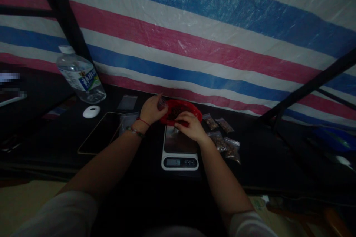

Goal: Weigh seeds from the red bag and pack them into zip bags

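Observation:
A red bowl [197, 112] with dark, crumbly contents [178, 110] stands against the striped sheet. At its left rim, my left hand [150, 111] is closed, thumb opposite fingers, on what looks like a small clear plastic bag [162, 102]. My right hand [191, 126] reaches over the bowl's front edge and the back of a white kitchen scale [165, 161]. Its fingers are pinched around something small and shiny that I cannot make out in the dim light. The scale's display is lit. Several filled zip bags [232, 151] lie right of the scale.
Left of my hands lie flat clear bags [128, 102], a dark phone [97, 133] and a white oval case [91, 111]. A large plastic bottle [83, 77] stands behind them. Black frame bars [311, 85] slant at both sides before the striped sheet [194, 48].

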Demonstrator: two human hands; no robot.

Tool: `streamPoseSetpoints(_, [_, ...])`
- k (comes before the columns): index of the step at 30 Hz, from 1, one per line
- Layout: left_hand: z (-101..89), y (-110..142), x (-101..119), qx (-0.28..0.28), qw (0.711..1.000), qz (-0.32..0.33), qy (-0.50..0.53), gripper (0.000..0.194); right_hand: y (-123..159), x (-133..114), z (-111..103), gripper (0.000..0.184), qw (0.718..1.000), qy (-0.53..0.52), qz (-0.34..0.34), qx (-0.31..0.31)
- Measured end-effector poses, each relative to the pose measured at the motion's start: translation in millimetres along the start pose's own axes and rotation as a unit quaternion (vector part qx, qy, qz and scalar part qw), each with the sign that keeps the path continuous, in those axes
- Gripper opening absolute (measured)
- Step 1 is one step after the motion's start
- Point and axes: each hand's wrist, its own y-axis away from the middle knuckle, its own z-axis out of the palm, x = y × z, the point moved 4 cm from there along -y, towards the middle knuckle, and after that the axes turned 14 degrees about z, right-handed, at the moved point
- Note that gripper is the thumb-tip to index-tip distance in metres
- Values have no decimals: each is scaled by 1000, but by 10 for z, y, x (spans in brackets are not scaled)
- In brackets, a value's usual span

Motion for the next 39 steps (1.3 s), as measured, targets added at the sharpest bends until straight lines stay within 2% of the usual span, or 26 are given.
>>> streamPoseSetpoints(5, [-1,-5,9,-1,1000,-6,2,62,-2,15,52,4,1000,29,9,3])
streamPoseSetpoints(10, [-3,-15,21,-8,1000,-10,14,64,-11,7,13,4,1000,0,11,21])
streamPoseSetpoints(19, [0,-10,9,-10,1000,-16,15,62,0,33,51,2,1000,19,3,-16])
streamPoseSetpoints(25, [7,-11,15,-8,999,-15,28,62,-5,37,57,3,1000,-4,17,-5])
streamPoseSetpoints(29, [5,-4,12,-8,999,-24,23,62,-11,43,-5,4,998,-39,16,49])
streamPoseSetpoints(35, [6,0,18,-10,1000,-16,11,63,-88,305,-117,13,981,-18,92,170])
streamPoseSetpoints(37, [13,1,21,-9,1000,-14,14,63,-128,410,-114,16,977,21,112,182])
streamPoseSetpoints(39, [21,3,19,-10,1000,-13,16,63,-165,488,-87,16,976,61,123,167])
